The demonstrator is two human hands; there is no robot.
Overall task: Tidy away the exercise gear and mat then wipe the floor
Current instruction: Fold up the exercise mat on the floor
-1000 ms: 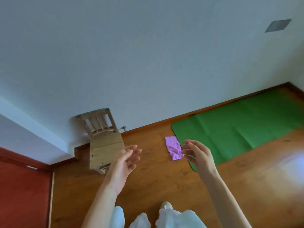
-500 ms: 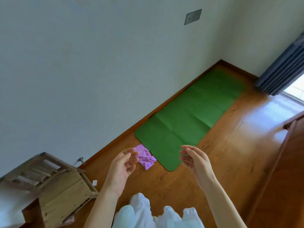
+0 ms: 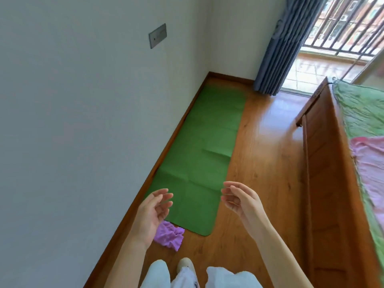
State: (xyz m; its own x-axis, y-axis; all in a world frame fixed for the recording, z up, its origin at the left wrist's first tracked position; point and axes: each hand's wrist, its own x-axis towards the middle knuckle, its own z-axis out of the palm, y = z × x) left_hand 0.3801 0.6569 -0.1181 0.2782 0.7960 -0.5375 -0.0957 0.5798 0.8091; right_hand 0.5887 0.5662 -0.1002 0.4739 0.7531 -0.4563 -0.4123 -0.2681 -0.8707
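Note:
A green exercise mat lies unrolled flat on the wooden floor along the left wall, running towards the far corner. A crumpled purple cloth sits on the floor at the mat's near left corner, partly behind my left hand. My left hand is raised in front of me above the mat's near end, fingers relaxed and loosely curved, holding nothing. My right hand hovers at the same height over the mat's near right edge, also relaxed and holding nothing.
A wooden bed frame with green and pink bedding runs along the right. A grey curtain hangs at the far corner beside a balcony door. A wall plate is on the left wall. My feet and white trousers are below.
The view has swung right: the wooden chair has left the frame, and the whole mat, the bed and the balcony door have come into view. Both hands stay raised and hold nothing.

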